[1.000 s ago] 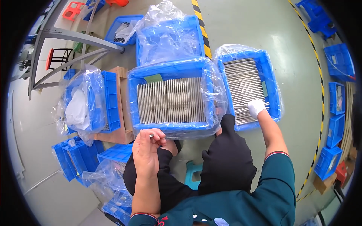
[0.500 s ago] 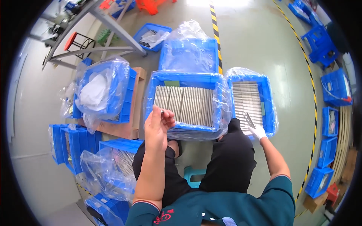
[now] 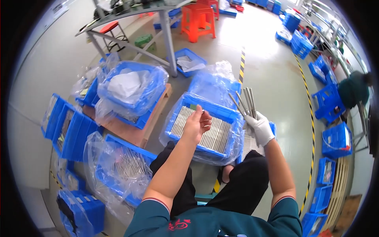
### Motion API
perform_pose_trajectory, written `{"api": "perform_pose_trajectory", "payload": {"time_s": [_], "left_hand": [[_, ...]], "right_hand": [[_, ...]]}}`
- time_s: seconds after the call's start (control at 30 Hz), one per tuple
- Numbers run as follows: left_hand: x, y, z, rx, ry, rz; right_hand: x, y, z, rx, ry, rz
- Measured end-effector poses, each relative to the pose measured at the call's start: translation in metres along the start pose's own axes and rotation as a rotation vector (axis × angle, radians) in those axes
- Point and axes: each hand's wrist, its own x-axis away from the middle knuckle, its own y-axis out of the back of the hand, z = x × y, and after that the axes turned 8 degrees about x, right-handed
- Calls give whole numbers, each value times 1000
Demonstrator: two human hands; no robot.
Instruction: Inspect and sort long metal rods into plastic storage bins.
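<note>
My right hand, in a white glove, is closed around several slim metal rods that fan out upward. It is raised over the smaller blue crate, where rows of rods lie. My bare left hand is over the middle blue crate, its fingers curled toward the thumb. Whatever it may hold is too small to make out. Neat rows of metal rods fill that crate, which is lined with clear plastic.
At the left, a plastic-wrapped blue crate stands on a wooden pallet. Nearer me, another crate holds loose rods. A metal-legged table and orange stool are beyond. A person is at the far right.
My right hand has risen from the smaller crate with several rods in its grip. My left hand stays raised over the middle crate. The view has swung, showing more of the far floor.
</note>
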Motion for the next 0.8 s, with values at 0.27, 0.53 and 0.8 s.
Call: {"api": "perform_pose_trajectory", "payload": {"time_s": [0.27,0.53,0.8], "left_hand": [[-12,12,-32,175,-98,16],[-10,8,-26,157,-98,13],[-9,0,-15,2,-168,0]], "right_hand": [[9,-73,11,-185,-62,247],[5,-87,7,-160,-101,234],[1,-98,9,-266,-141,182]]}}
